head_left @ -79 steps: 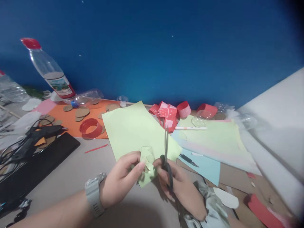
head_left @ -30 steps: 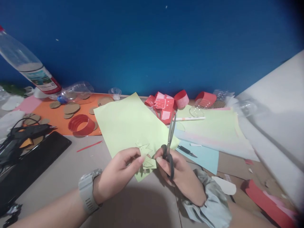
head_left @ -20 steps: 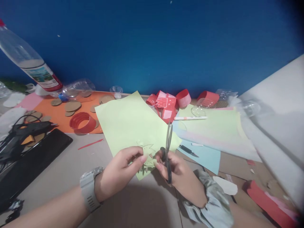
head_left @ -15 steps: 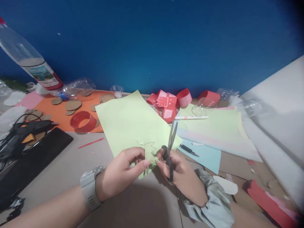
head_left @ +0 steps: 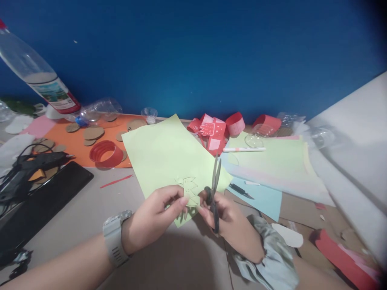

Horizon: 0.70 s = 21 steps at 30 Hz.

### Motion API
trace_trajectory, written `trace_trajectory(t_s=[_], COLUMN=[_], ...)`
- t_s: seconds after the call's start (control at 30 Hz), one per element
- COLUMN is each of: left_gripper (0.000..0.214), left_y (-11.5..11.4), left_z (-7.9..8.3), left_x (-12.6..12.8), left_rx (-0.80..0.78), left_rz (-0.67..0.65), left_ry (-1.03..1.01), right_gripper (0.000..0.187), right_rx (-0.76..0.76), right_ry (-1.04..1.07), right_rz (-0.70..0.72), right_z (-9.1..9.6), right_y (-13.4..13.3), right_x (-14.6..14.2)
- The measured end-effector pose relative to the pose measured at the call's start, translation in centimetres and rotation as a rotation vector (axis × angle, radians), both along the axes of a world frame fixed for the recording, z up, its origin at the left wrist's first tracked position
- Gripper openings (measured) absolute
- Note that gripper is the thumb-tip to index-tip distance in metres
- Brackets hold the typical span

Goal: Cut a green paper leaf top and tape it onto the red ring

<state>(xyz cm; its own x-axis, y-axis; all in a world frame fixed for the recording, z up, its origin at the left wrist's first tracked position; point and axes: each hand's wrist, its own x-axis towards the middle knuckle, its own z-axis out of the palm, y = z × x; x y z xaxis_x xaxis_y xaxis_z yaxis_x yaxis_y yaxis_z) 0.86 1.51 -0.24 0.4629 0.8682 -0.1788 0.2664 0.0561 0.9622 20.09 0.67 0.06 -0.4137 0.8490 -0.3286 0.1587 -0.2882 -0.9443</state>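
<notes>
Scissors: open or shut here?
Slightly open: the scissors show a narrow gap between their blade tips, which point away from the right hand holding them.

Bare forearms on both sides, so it's the wristwear taking the stage; just behind the left hand (head_left: 154, 215) comes a chunky watch (head_left: 115, 241), its broad strap in pale grey, a tidy row of dark slots running down the band; up top there's a glossy, silvery glint (the dial is angled too far to read); across to the right hand (head_left: 231, 225), and what a contrast, a roomy scrunchie (head_left: 270, 257) in soft grey-green; it's all puffs and gathers, a satiny sheen along the folds, darker in the creases!
</notes>
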Motion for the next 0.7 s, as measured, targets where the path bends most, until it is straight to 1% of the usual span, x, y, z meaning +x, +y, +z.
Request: trace_trajectory(t_s=[0.27, 0.4, 0.47, 0.57, 0.7], left_gripper=[0.031, 0.027, 0.024, 0.024, 0.026], left_y=[0.11, -0.1, -0.18, -0.16, -0.09], left_z=[-0.13, -0.29, -0.33, -0.3, -0.26], left_x=[-0.05, -0.15, -0.15, -0.13, -0.14], left_rx=[-0.009, 0.009, 0.004, -0.004, -0.017], left_rz=[-0.025, 0.013, 0.037, 0.026, 0.017], left_ry=[-0.006, 0.006, -0.005, -0.038, -0.056], right_gripper=[0.013, 0.012, 0.013, 0.018, 0.027], right_rx=[0.05, 0.05, 0.038, 0.003, -0.054], right_ry=[-0.019, -0.025, -0.032, -0.036, 0.039], right_rz=[-0.026, -0.06, -0.075, -0.109, -0.137], right_z=[-0.33, -0.2, -0.04, -0.01, -0.43], right_y=[-0.04, -0.04, -0.09, -0.2, -0.32], right_x=[0.12, -0.06, -0.15, -0.22, -0.18])
